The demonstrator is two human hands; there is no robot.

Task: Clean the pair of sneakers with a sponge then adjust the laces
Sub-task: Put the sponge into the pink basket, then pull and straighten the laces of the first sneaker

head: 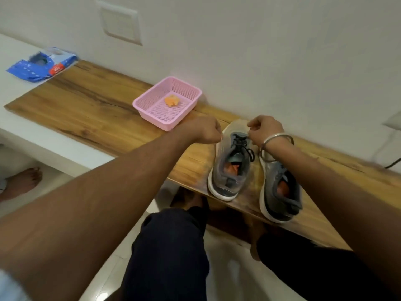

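Two grey sneakers with white soles stand on a wooden board (pixel 91 105), toes toward the wall. The left sneaker (pixel 230 168) has dark laces (pixel 244 143) pulled out to both sides. My left hand (pixel 204 130) is curled just left of its toe and seems to pinch a lace end. My right hand (pixel 263 130), with a metal bangle on the wrist, pinches the lace on the right side. The right sneaker (pixel 280 187) lies partly under my right forearm. An orange sponge (pixel 171 101) sits in a pink basket (pixel 149 101).
A blue plastic packet (pixel 41 66) lies at the far left on a white surface. The wall runs close behind the board. A cable (pixel 392 162) shows at the right edge. Below the board are my dark-trousered knees and a bare foot (pixel 23 181) on the floor.
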